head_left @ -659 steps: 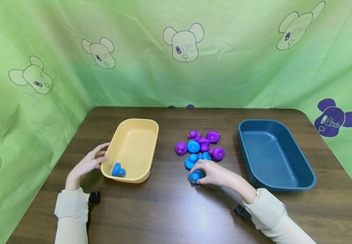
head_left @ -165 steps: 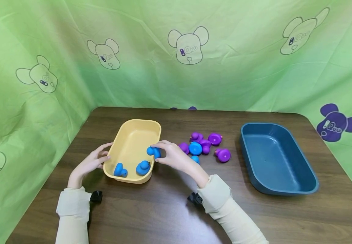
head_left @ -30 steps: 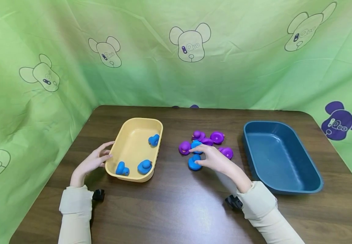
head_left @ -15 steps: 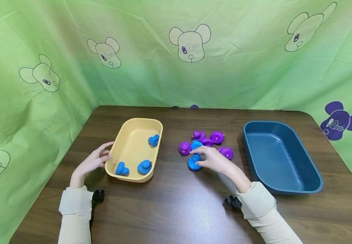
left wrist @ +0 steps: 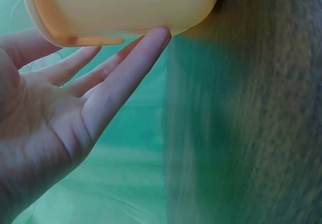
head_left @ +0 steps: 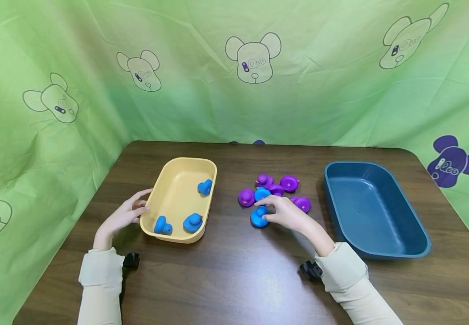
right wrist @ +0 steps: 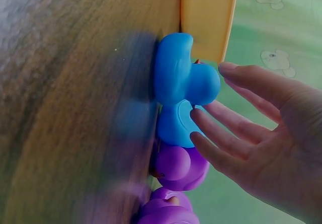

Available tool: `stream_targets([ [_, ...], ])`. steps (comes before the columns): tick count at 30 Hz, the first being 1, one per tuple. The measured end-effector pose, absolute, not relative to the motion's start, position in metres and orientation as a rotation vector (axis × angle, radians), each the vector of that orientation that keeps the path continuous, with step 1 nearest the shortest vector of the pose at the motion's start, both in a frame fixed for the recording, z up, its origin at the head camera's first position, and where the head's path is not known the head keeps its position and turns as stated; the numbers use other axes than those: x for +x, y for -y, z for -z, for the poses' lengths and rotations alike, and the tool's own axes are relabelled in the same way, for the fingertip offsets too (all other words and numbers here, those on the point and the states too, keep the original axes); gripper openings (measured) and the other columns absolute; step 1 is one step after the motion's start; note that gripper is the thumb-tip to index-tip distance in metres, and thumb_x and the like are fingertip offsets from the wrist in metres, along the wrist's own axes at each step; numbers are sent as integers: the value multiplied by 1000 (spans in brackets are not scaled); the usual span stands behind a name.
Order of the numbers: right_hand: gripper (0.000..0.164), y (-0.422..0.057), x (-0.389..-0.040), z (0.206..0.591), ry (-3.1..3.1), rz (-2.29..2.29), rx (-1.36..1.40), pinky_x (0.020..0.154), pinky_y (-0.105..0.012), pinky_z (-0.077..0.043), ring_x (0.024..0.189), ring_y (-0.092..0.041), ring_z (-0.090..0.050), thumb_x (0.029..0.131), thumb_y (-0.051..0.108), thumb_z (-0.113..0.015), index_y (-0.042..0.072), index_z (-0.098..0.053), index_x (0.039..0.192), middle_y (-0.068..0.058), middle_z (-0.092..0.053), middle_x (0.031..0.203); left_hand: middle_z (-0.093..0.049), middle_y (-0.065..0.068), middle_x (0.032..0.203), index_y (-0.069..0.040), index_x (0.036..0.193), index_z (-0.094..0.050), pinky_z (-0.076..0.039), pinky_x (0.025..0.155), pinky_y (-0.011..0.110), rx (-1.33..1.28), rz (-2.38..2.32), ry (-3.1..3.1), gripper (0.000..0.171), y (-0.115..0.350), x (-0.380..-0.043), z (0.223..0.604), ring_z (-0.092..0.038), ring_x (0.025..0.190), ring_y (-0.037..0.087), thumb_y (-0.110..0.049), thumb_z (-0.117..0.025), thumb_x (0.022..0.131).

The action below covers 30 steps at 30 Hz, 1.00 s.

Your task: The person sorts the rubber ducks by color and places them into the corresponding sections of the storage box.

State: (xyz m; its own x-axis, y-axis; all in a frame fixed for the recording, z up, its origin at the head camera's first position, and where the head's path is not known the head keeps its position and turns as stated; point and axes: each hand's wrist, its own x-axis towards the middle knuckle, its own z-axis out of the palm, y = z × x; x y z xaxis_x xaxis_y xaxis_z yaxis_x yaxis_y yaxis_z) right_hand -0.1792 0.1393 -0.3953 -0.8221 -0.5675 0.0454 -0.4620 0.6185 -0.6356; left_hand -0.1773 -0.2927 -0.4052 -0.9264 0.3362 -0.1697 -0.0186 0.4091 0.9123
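My left hand [head_left: 122, 216] rests its fingers on the left side of the yellow tray [head_left: 177, 164]. In the left wrist view a straight fingertip [left wrist: 160, 35] meets the tray's wall. Inside the tray lie three blue rubber ducks, one at the right wall [head_left: 204, 187] and two near the front. My right hand [head_left: 285, 212] hovers around an upright blue duck [head_left: 258, 218], thumb and fingers spread on either side of its head. The right wrist view shows these fingers loose and straight near the duck's head [right wrist: 204, 84]. Behind it another blue duck [head_left: 261, 193] lies tipped over.
Several purple ducks [head_left: 246, 197] lie bunched around the tipped blue duck, some on their sides. A dark blue tray [head_left: 374, 212] stands on the right of the brown wooden table [head_left: 218, 280]. A green patterned cloth [head_left: 185, 108] hangs behind the table.
Two more blue ducks have come into the yellow tray since the oldest frame. My right hand has gone from that tray back to the bunch. In the last second it barely moves.
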Motion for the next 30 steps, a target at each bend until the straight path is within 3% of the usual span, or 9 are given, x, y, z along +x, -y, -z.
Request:
stream_targets([
  [10, 29, -139, -180, 400, -2639, 1008, -819, 88, -44, -41, 108, -34, -50, 79, 3, -62, -2, -61, 108, -17, -59, 111, -43, 35, 117, -5, 139, -20, -50, 66, 32, 274, -1525, -2347, 54, 293, -176, 406, -57, 89, 27, -6, -45, 91],
  [30, 27, -138, -183, 405, -2618, 1020, -825, 85, -44, -43, 103, -34, -53, 80, 0, -61, -4, -61, 107, -17, -59, 108, -43, 35, 117, -5, 139, -20, -50, 66, 32, 277, -1520, -2355, 54, 293, -177, 407, -57, 90, 30, -7, -45, 91],
])
